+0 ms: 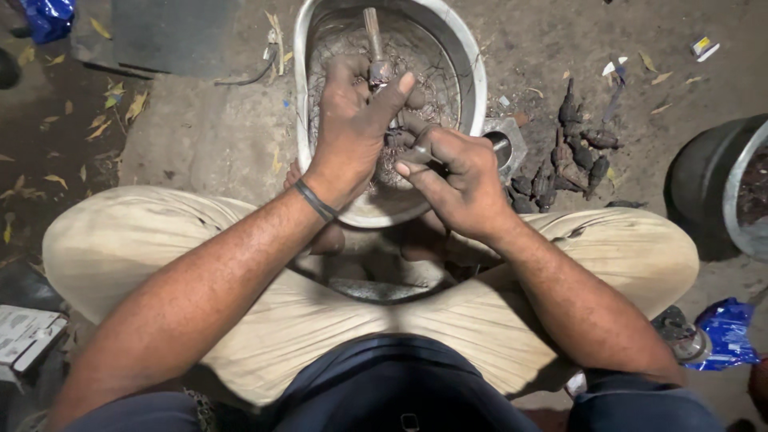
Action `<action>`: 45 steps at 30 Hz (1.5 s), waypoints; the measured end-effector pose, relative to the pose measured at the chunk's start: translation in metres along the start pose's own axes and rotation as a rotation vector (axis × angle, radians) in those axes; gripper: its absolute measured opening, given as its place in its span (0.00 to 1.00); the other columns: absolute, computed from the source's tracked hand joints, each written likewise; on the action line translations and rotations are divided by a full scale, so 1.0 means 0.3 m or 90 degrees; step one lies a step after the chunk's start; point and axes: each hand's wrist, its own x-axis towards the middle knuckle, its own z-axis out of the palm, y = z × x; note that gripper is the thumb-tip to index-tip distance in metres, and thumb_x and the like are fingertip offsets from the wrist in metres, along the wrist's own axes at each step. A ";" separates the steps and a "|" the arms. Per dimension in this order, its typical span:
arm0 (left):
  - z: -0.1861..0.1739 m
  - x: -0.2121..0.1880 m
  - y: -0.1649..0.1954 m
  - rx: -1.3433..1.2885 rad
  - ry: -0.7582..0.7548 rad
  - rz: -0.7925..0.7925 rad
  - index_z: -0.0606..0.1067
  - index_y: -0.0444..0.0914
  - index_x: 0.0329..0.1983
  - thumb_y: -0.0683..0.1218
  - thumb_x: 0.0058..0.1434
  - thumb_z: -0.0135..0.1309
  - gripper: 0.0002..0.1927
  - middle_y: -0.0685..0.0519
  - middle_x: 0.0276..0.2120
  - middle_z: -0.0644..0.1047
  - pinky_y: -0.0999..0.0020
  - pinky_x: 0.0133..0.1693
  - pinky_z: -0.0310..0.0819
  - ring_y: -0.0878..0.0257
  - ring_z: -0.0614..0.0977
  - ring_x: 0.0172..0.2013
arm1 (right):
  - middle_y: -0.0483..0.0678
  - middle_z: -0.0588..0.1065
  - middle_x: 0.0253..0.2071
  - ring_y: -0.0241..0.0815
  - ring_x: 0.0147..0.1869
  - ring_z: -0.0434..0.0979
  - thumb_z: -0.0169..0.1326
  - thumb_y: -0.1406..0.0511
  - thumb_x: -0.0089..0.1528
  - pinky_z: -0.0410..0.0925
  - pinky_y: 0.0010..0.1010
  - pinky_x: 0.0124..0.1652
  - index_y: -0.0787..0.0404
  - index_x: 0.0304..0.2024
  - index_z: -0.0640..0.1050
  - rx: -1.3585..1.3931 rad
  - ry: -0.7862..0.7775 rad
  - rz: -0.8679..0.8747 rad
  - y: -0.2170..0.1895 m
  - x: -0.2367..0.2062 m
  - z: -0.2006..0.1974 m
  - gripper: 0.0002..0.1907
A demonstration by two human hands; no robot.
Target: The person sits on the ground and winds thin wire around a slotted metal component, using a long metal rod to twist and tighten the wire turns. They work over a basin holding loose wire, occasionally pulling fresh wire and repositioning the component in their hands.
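A: Steel basin (472,72) on the dirt ground (208,136), straight ahead between the knees. Inside it, dirty liquid with a cracked, scummy surface.

B: Hands?

A: Both over the basin. Left hand (360,120) reaches in from the near rim, grip closed around a small metal part (378,72) with a slim rod standing up from it toward the far wall. Thumb stretched out to the right, resting over the part. Dark band (314,200) on that wrist.

B: And the right?

A: Right hand (452,172) sits just beside the left, over the basin's right half. Grip narrow, fingers curled tight on a thin dark tool (424,152); I cannot tell what kind. Both hands grimy, knuckles nearly touching.

B: Around them?

A: Grey metal block with a round hole (506,146) against the basin's right rim, partly behind the right hand. Further right, a loose heap of small blackened parts (568,156) on the ground. Dark round container (716,184) at the right edge. Blue plastic bag (724,332) by the right knee, another blue one (46,16) in the top left corner. Dry yellow leaves (112,100) scattered left. Person sits cross-legged, beige trousers (304,312).
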 end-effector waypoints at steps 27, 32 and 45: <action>0.030 -0.037 0.045 0.037 -0.240 -0.004 0.56 0.33 0.74 0.37 0.64 0.53 0.35 0.46 0.56 0.73 0.62 0.61 0.80 0.59 0.79 0.56 | 0.55 0.78 0.47 0.42 0.50 0.81 0.56 0.75 0.73 0.77 0.30 0.51 0.70 0.48 0.78 0.083 0.184 -0.061 0.037 0.025 -0.139 0.02; 0.023 -0.036 0.041 0.107 -0.282 0.080 0.55 0.34 0.75 0.34 0.68 0.55 0.35 0.45 0.58 0.73 0.62 0.67 0.77 0.62 0.76 0.61 | 0.51 0.79 0.44 0.36 0.47 0.82 0.60 0.75 0.71 0.77 0.27 0.50 0.68 0.47 0.78 0.134 0.209 -0.001 0.033 0.018 -0.136 0.04; 0.040 -0.042 0.070 0.162 -0.225 0.054 0.60 0.38 0.73 0.33 0.64 0.60 0.37 0.49 0.60 0.73 0.66 0.62 0.82 0.63 0.78 0.61 | 0.59 0.82 0.46 0.40 0.52 0.84 0.59 0.76 0.72 0.77 0.30 0.54 0.64 0.44 0.69 0.171 0.201 0.016 0.039 0.023 -0.126 0.11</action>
